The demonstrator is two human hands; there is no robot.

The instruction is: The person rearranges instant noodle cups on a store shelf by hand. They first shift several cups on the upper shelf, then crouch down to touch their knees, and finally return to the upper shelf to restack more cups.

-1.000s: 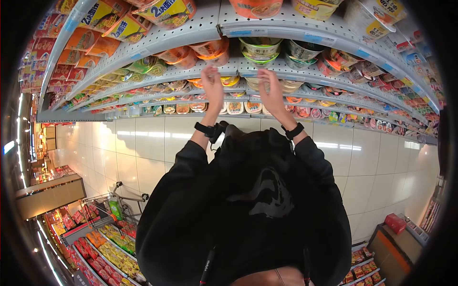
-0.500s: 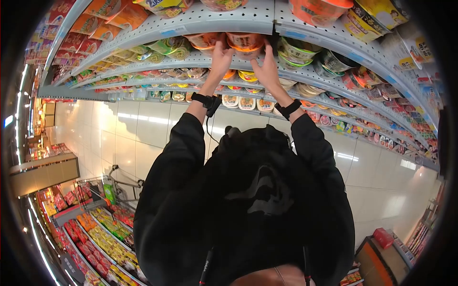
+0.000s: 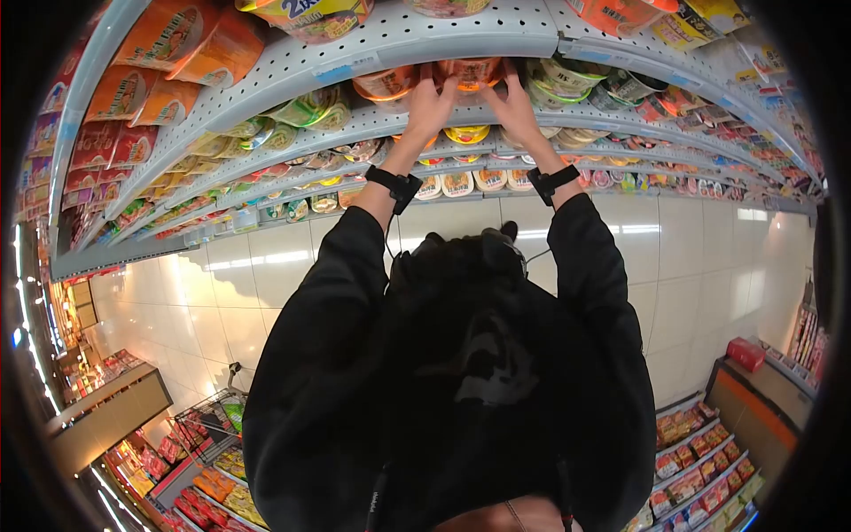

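Note:
An orange instant noodle bowl (image 3: 470, 73) sits on a shelf level under a white perforated shelf, whose edge hides its upper part. My left hand (image 3: 432, 106) is against its left side and my right hand (image 3: 513, 106) against its right, fingers partly hidden behind the bowl and the shelf edge. Both hands hold the bowl between them. A second orange noodle bowl (image 3: 386, 82) stands just left of my left hand. To the right of my right hand are green-and-white noodle bowls (image 3: 560, 82).
Perforated shelves (image 3: 417, 40) packed with noodle bowls and packets curve across the top. Tiled floor (image 3: 292, 288) lies below. A wire shopping cart (image 3: 204, 426) stands at lower left, near more stocked shelves. Another display (image 3: 700, 461) is at lower right.
The view has shifted, bringing the upper shelf closer. My hands stay on the bowl's two sides, and more of the bowl is now covered by the shelf edge.

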